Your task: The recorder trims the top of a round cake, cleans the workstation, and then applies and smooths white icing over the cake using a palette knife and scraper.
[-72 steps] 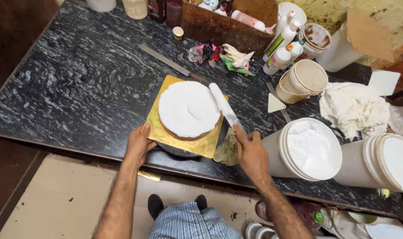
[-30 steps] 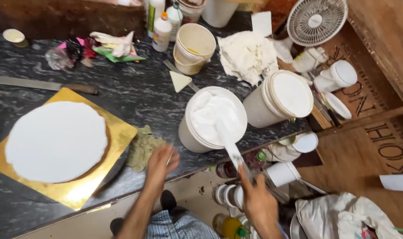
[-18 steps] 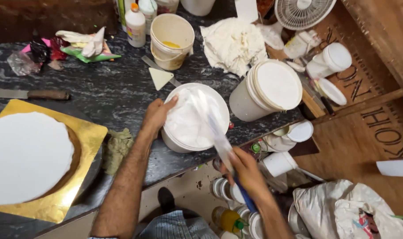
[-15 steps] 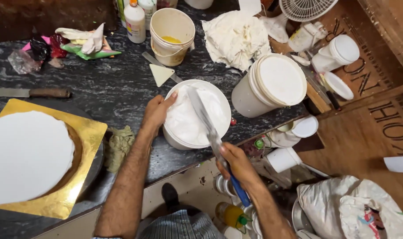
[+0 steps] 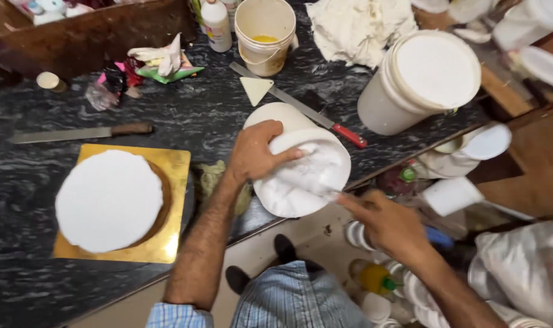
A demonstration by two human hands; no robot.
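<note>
Left hand: we see the left hand [image 5: 257,153] gripping the near rim of the white cream bucket [image 5: 298,163], fingers curled over the edge and thumb on the outside wall, so it is closed around the bucket.
Cream bucket: it is tipped toward us at the front edge of the dark marble counter [image 5: 185,109], its open mouth showing white cream inside.
Right hand: the right hand [image 5: 389,222] is closed around the blue handle of a palette knife [image 5: 334,193]; the blade tip reaches into the cream at the bucket's mouth, and most of the blade is blurred.
Cake: a round cake covered in white cream [image 5: 109,200] sits on a square gold board [image 5: 167,237], well apart from the bucket, to its left.
Behind the bucket: a long knife with a red handle [image 5: 307,112] lies just beyond it, with a small cream-coloured triangular scraper [image 5: 255,89] beside the blade.
Farther back: a small bucket holding yellow liquid [image 5: 265,35] and a white squeeze bottle [image 5: 216,25] stand near a wooden crate [image 5: 106,33].
Right of the counter: a large white lidded tub [image 5: 425,79] stands near a crumpled white cloth [image 5: 361,27].
Left side: a wooden-handled knife [image 5: 82,132] lies just above the gold board.
</note>
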